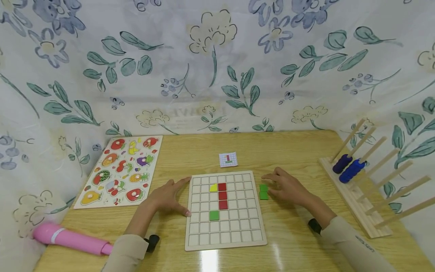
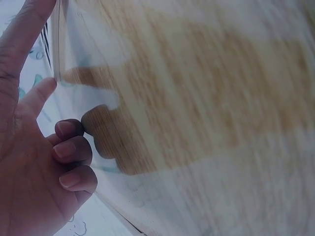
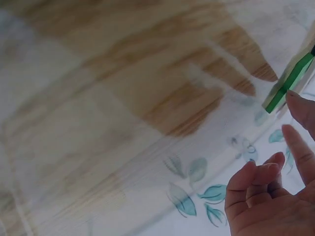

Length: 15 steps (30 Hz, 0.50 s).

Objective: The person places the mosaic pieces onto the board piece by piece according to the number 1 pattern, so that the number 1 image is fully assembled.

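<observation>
A pale wooden grid board (image 1: 224, 237) lies flat in the middle of the head view. On it are a yellow piece (image 1: 213, 187), a column of red squares (image 1: 222, 195) and a green square (image 1: 214, 215). My left hand (image 1: 165, 197) spans the board's left edge, index finger at the upper corner and thumb lower down; its other fingers curl loosely in the left wrist view. Two green squares (image 1: 263, 191) lie together just right of the board. Beside them is my right hand (image 1: 287, 187), thumb tip right at the green tile edge (image 3: 288, 84), index finger stretched out apart.
A small printed pattern card (image 1: 228, 159) lies behind the board. At the left are a fruit puzzle board (image 1: 117, 172) and a pink microphone-like toy (image 1: 73, 238). A wooden peg rack (image 1: 357, 200) with blue beads stands at the right. Floral cloth (image 1: 217, 75) hangs behind.
</observation>
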Motion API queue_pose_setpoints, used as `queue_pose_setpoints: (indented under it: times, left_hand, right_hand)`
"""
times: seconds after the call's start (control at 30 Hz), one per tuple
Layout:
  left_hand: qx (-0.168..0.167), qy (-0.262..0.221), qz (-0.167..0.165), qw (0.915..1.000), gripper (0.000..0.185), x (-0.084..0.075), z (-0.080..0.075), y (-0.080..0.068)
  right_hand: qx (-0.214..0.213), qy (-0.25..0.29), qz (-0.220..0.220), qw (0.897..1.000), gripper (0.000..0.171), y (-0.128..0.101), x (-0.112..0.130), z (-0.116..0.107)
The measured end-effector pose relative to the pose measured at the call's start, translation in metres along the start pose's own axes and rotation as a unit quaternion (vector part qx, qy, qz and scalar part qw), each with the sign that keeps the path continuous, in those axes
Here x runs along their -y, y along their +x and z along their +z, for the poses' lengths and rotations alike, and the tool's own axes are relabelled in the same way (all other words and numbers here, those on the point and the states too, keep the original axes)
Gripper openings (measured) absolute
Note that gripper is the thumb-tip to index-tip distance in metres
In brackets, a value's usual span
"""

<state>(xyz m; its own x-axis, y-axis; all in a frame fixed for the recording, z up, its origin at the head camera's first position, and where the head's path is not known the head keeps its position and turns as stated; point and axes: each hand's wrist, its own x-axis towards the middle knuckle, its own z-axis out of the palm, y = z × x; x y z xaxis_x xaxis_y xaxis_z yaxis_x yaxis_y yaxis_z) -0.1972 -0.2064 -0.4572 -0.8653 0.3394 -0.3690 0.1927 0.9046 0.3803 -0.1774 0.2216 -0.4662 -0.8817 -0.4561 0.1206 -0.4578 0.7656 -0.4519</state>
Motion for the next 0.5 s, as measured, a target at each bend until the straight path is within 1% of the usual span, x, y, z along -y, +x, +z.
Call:
queue_pose_setpoints:
  times: [0.27, 0.5]
  left_hand:
    - [-0.002, -0.001, -0.002, 1.0000, 0.121, 0.0008, 0.0013, 0.0011]
    - [-0.005, 0.000, -0.001, 1.0000, 0.121, 0.0001, 0.0008, 0.0014]
  right_hand:
    - [0.018, -0.002, -0.001, 1.000, 0.034, 0.0040, -0.0025, 0.0013]
    - [0.015, 0.006, -0.001, 1.000, 0.030, 0.0051, -0.0040, 0.0037]
